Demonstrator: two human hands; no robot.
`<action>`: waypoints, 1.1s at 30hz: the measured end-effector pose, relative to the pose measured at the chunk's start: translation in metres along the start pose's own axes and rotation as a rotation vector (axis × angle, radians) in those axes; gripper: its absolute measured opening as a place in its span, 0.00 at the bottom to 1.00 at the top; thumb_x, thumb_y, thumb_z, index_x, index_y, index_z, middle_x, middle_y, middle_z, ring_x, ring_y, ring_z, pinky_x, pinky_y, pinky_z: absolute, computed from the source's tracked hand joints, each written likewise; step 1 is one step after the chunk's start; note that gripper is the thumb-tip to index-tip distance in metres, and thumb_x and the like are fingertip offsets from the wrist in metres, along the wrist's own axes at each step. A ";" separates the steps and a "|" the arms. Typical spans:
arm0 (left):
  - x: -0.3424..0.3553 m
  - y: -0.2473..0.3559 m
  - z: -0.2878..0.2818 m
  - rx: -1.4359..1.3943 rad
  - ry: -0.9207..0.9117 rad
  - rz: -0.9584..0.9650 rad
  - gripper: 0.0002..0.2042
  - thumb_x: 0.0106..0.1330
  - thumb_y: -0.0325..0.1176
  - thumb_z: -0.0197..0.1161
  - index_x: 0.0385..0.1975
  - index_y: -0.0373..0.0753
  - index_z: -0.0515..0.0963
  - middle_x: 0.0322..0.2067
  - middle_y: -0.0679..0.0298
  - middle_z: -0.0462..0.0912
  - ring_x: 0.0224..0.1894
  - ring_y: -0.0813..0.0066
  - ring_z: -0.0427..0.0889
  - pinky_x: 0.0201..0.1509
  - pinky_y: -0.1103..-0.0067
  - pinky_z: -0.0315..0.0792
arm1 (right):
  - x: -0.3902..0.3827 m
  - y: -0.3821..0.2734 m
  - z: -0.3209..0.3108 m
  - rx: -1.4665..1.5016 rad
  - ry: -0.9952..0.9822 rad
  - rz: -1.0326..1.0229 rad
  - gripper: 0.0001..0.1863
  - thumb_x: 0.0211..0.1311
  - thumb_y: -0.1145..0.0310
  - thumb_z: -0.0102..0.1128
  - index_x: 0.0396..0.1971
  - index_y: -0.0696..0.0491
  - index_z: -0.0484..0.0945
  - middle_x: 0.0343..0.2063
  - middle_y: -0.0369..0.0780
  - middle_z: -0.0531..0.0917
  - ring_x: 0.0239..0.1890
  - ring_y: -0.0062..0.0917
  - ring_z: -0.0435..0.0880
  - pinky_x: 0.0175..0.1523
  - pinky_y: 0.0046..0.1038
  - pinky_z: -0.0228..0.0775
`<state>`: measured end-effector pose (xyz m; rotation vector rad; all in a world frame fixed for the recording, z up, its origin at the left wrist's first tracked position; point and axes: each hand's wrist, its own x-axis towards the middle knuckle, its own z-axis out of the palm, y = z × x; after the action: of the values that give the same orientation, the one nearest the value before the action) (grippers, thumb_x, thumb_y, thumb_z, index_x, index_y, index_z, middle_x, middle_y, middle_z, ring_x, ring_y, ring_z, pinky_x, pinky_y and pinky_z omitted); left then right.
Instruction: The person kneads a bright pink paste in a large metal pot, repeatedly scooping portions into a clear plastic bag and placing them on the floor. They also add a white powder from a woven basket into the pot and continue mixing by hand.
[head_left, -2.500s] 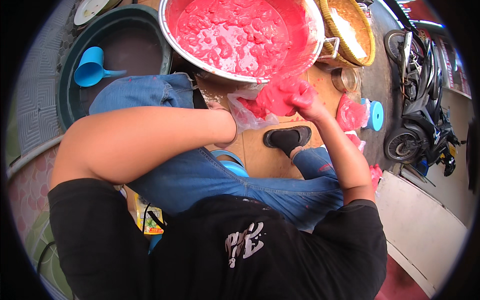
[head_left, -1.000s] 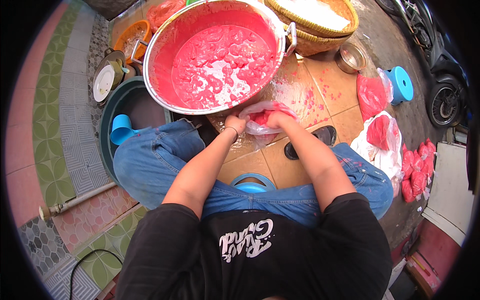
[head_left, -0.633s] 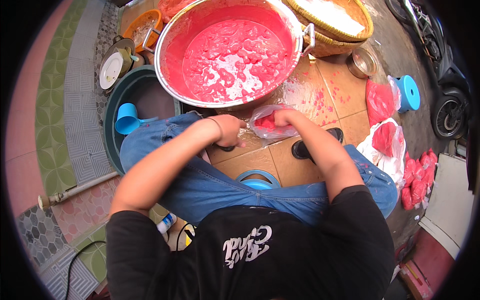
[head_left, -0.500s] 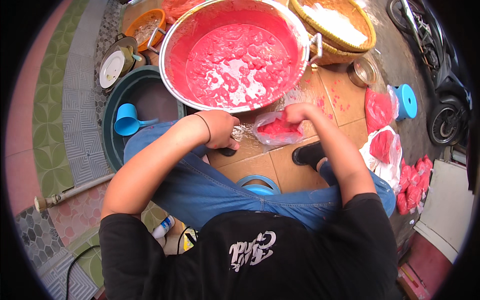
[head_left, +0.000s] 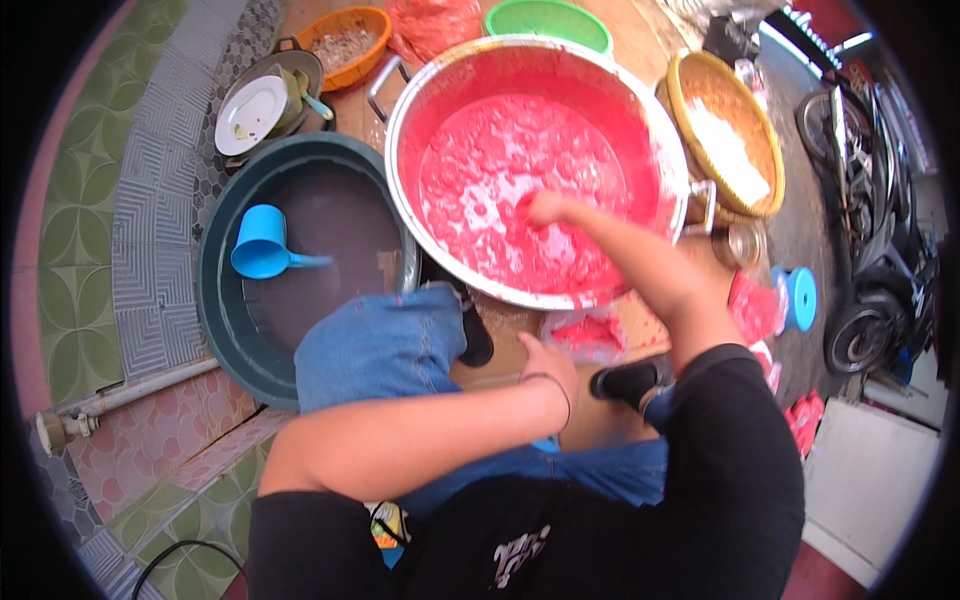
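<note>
My right hand [head_left: 542,210] reaches into the large metal pot [head_left: 652,115] of lumpy pink-red mixture [head_left: 480,160]; its fingertips are lost in red, so their grip is unclear. My left hand [head_left: 542,362] is open, index finger extended, beside a clear plastic bag [head_left: 590,340] partly filled with red mixture. The bag rests on the tiled floor just below the pot. Left of the pot stands a dark green tub [head_left: 215,300] of murky water, with a blue dipper [head_left: 262,245] in it.
An orange basin [head_left: 370,60], green basin [head_left: 550,15] and plate [head_left: 250,115] sit behind. Woven baskets [head_left: 765,190], a metal bowl [head_left: 738,245], filled red bags [head_left: 755,305] and a blue stool [head_left: 800,300] are on the right, a motorcycle [head_left: 860,250] beyond, a pipe [head_left: 150,385] at left.
My right hand has left the bag and moved up into the pot. My left hand, earlier holding the bag, has let go and sits just below-left of it. The view has shifted.
</note>
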<state>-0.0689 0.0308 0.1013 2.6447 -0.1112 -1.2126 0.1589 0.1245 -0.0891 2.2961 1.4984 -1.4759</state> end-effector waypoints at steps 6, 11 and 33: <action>-0.016 -0.015 -0.025 0.110 -0.031 -0.045 0.23 0.60 0.37 0.52 0.54 0.35 0.67 0.54 0.53 0.67 0.58 0.52 0.63 0.57 0.47 0.52 | 0.093 0.003 0.071 -0.428 0.045 0.095 0.18 0.52 0.61 0.48 0.37 0.55 0.80 0.44 0.47 0.78 0.46 0.38 0.77 0.50 0.36 0.68; -0.044 -0.023 -0.041 0.153 0.004 0.021 0.27 0.61 0.37 0.51 0.60 0.34 0.58 0.63 0.53 0.55 0.63 0.50 0.57 0.59 0.46 0.50 | 0.075 0.005 0.050 -0.209 -0.084 0.030 0.20 0.46 0.62 0.53 0.36 0.60 0.79 0.41 0.52 0.78 0.44 0.40 0.78 0.48 0.35 0.69; -0.066 -0.032 -0.051 0.185 -0.065 0.149 0.24 0.58 0.37 0.54 0.55 0.37 0.67 0.58 0.53 0.63 0.63 0.48 0.56 0.59 0.47 0.49 | 0.177 -0.066 0.038 1.059 0.266 0.101 0.18 0.51 0.68 0.58 0.38 0.68 0.75 0.33 0.51 0.81 0.36 0.38 0.81 0.38 0.32 0.71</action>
<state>-0.0748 0.0821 0.1749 2.6940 -0.4441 -1.2944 0.1004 0.2654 -0.2072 3.1022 0.5985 -2.3851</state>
